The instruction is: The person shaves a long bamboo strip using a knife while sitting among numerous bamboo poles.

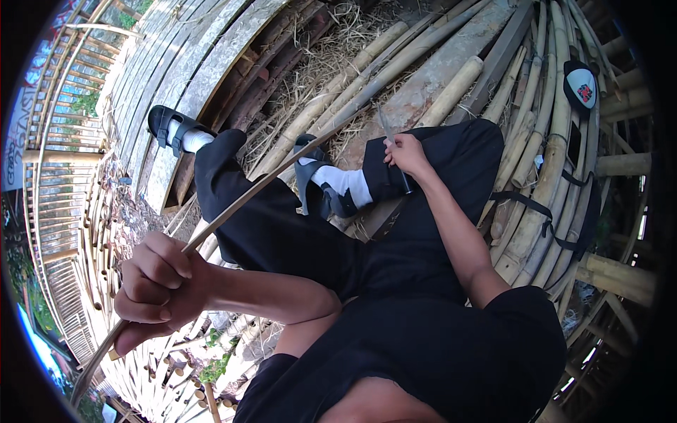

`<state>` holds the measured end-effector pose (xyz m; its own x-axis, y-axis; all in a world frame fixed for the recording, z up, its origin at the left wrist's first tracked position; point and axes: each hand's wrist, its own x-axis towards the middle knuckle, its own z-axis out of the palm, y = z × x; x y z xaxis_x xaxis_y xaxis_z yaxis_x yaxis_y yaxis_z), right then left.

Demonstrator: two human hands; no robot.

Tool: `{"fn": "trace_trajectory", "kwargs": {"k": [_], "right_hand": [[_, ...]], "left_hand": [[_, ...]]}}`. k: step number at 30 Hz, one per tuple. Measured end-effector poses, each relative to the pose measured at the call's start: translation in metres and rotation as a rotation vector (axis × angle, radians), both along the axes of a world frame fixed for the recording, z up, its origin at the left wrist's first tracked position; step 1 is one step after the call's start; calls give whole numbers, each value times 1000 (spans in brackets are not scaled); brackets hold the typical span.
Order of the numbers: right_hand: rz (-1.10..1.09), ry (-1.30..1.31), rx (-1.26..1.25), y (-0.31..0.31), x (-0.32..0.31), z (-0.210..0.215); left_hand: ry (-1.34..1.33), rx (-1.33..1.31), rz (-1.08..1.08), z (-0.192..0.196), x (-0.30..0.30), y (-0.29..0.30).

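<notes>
My left hand [156, 283] is closed around a long thin bamboo strip [261, 185], near its lower end at the lower left. The strip runs up and to the right toward my right hand [403, 154]. That hand grips a knife [389, 131] by its dark handle, blade pointing up, resting on my right knee. The strip's far end reaches the blade. I sit with legs in black trousers, white socks and dark sandals [169, 125] stretched over bamboo poles.
Thick bamboo poles [546, 155] lie stacked at the right, with a black bag strap [557, 218] and a black cap [581, 86] on them. Weathered planks [190, 63] and dry straw [331, 56] lie ahead. A bamboo fence [56, 211] curves along the left.
</notes>
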<state>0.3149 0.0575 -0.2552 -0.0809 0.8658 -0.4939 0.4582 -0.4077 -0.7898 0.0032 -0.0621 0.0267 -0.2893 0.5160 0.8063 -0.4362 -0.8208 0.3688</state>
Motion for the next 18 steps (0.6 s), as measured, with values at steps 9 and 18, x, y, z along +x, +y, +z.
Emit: {"fn": "trace_trajectory", "kwargs": {"k": [9,18], "right_hand": [[98,202,-90,19,-44,22],[-55,325,-204,30,-51,-37]], "left_hand": [[-105,-136,363,-5,-10,-2],[-165,-198,493,-7,-13,0]]}}
